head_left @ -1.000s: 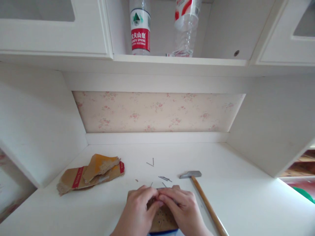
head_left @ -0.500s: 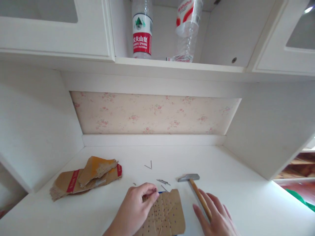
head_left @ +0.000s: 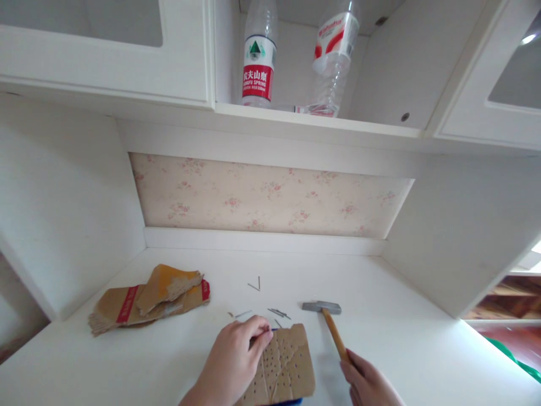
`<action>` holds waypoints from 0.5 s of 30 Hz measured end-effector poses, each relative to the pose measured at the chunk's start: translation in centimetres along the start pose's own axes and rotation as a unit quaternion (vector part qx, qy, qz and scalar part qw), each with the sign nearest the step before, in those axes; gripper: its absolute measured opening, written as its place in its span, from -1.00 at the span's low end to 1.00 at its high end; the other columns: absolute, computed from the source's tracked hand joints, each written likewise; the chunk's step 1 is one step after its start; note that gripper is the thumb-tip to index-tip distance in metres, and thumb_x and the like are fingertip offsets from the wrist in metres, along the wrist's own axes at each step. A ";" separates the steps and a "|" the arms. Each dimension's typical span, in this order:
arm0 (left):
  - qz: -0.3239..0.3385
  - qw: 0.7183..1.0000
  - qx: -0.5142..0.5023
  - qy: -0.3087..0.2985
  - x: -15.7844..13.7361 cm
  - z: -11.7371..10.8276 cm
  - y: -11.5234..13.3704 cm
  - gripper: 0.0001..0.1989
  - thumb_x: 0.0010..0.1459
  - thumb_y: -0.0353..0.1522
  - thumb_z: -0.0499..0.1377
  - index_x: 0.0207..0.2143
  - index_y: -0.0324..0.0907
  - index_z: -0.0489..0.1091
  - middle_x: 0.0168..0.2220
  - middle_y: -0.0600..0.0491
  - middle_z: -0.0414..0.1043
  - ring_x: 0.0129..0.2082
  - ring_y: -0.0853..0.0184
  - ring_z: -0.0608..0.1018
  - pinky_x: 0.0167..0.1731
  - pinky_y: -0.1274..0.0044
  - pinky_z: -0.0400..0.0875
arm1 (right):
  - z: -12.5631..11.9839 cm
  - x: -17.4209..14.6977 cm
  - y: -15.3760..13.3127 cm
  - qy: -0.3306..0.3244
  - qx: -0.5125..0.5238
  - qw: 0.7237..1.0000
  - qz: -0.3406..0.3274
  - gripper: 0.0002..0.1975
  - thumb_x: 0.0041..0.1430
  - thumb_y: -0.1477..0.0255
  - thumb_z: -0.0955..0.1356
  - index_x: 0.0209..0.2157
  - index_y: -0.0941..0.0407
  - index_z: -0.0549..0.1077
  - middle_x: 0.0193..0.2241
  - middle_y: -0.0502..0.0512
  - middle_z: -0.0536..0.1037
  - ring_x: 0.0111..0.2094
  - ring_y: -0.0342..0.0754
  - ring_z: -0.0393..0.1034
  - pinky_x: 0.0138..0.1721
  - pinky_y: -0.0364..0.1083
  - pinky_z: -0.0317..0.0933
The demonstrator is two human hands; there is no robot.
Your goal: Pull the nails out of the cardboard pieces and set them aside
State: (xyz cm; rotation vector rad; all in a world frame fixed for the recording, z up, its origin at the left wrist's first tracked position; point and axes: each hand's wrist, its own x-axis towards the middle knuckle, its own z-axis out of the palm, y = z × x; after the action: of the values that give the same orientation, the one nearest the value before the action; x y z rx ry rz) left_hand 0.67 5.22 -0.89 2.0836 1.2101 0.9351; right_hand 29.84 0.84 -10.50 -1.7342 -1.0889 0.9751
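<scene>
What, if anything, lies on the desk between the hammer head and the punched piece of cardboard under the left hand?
Nothing visible does. The hammer, gripped by the right hand, has bare white desk between its head and the cardboard. The left hand covers the cardboard's left edge; loose nails lie behind it.

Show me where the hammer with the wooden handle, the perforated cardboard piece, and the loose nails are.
hammer with wooden handle (head_left: pixel 321 307), head view, on its grey metal head
perforated brown cardboard piece (head_left: pixel 285 366), head view, on its middle
loose thin nails (head_left: pixel 279 312), head view, on the cluster
</scene>
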 end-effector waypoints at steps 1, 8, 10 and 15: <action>0.001 1.000 0.008 0.000 0.0 0.0 -0.1 -0.86 0.30 -0.40 0.10 -0.32 -0.05 0.42 -0.35 0.23 0.60 -0.32 0.39 0.62 -0.29 0.63 0.35 | 0.2 -0.2 -0.7 -0.003 0.105 0.994 0.043 -0.68 0.14 0.21 0.37 -0.15 0.13 0.46 -0.73 -0.16 0.37 -0.73 -0.15 0.29 -0.73 -0.20 0.16; -0.007 0.999 0.043 -0.004 -0.2 0.0 -0.1 -0.86 0.28 -0.41 0.11 -0.31 -0.04 0.44 -0.36 0.22 0.61 -0.35 0.36 0.61 -0.31 0.60 0.35 | 1.1 -1.0 -5.9 -0.144 0.431 0.889 0.053 -0.55 0.10 0.29 0.47 0.01 0.10 0.42 -0.69 -0.27 0.29 -0.82 -0.40 0.05 -0.82 -0.38 0.03; -0.012 0.998 0.061 -0.001 -0.2 0.1 -0.1 -0.86 0.27 -0.42 0.12 -0.30 -0.03 0.45 -0.35 0.22 0.61 -0.33 0.34 0.61 -0.29 0.59 0.36 | 2.0 -1.1 -7.5 -0.181 0.434 0.882 0.026 -0.56 0.18 0.27 0.41 0.08 0.01 0.36 -0.52 -0.19 0.41 -0.75 -0.34 0.17 -0.80 -0.31 0.17; -0.008 0.996 0.093 0.004 0.1 0.8 -0.9 -0.84 0.25 -0.42 0.14 -0.35 -0.04 0.48 -0.39 0.18 0.60 -0.34 0.32 0.61 -0.30 0.59 0.40 | 3.2 -1.5 -9.2 -0.223 0.431 0.874 0.030 -0.65 0.23 0.18 0.35 0.05 -0.15 0.41 -0.53 -0.19 0.35 -0.79 -0.40 -0.03 -0.83 -0.37 0.00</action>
State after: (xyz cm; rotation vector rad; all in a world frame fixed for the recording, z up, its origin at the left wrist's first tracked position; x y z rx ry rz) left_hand 0.87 5.58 -1.98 2.2121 1.3603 0.8524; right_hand 23.90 2.62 -2.84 -0.8229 -0.6731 1.6397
